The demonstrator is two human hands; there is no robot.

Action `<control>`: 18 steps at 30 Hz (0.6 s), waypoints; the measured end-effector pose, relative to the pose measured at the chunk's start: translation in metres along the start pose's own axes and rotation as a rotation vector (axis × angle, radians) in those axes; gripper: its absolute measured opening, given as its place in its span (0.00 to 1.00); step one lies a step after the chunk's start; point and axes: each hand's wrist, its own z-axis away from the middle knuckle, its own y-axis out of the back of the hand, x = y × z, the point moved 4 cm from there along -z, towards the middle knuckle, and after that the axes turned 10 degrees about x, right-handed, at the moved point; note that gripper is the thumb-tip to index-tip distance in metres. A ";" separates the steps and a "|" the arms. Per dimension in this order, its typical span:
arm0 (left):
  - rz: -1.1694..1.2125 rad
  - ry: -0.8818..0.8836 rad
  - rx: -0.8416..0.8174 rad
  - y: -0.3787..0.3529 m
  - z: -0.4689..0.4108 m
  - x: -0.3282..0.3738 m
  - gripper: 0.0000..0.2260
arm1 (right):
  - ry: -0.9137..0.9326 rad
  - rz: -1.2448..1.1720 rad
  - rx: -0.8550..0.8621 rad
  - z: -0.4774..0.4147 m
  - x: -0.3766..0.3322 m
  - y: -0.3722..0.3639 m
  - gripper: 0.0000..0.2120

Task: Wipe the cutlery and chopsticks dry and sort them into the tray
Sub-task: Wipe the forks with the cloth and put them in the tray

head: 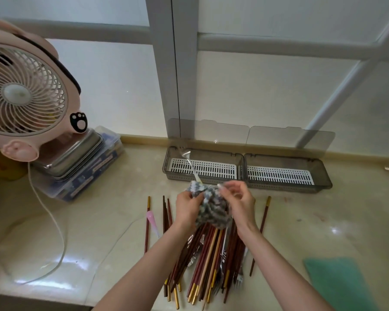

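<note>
The chopsticks [202,254] lie heaped at the near edge of the bench [94,232], under both hands. The left hand [186,209] and right hand [241,204] clutch a bunched cloth [211,209] wrapped round a fork [192,168], whose tines reach over the tray [323,176] at the far edge.

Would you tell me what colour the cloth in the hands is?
Mottled grey and white cloth, clearest in the head view.

Grey-white checked cloth [209,207], red-brown chopsticks [202,254], pink fan [25,95]

Handle of the fork [189,161] is swallowed by the cloth [211,212], the pink fan [25,95] is cropped at the left edge, and cutlery [224,253] is mostly buried under the chopsticks [203,254].
</note>
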 end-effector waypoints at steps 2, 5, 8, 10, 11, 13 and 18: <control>-0.153 -0.082 0.032 0.001 -0.003 0.007 0.08 | 0.129 0.045 0.018 -0.010 -0.017 -0.004 0.08; -0.391 -0.206 0.030 -0.007 -0.005 0.010 0.10 | 0.116 0.129 -0.087 -0.027 -0.028 -0.023 0.10; -0.459 -0.245 0.009 -0.014 -0.005 0.007 0.05 | 0.013 0.102 -0.103 -0.039 -0.024 -0.036 0.06; -0.440 -0.232 0.018 -0.014 -0.008 0.007 0.05 | -0.016 0.050 -0.102 -0.045 -0.025 -0.039 0.05; -0.412 -0.201 0.020 -0.012 -0.010 0.007 0.05 | -0.019 0.019 -0.099 -0.050 -0.028 -0.039 0.06; -0.310 -0.080 -0.010 -0.005 -0.015 0.005 0.07 | 0.019 0.024 -0.058 -0.065 -0.034 -0.038 0.07; 0.046 0.187 -0.117 0.017 -0.028 -0.009 0.06 | 0.394 0.738 -0.109 -0.108 -0.024 -0.056 0.09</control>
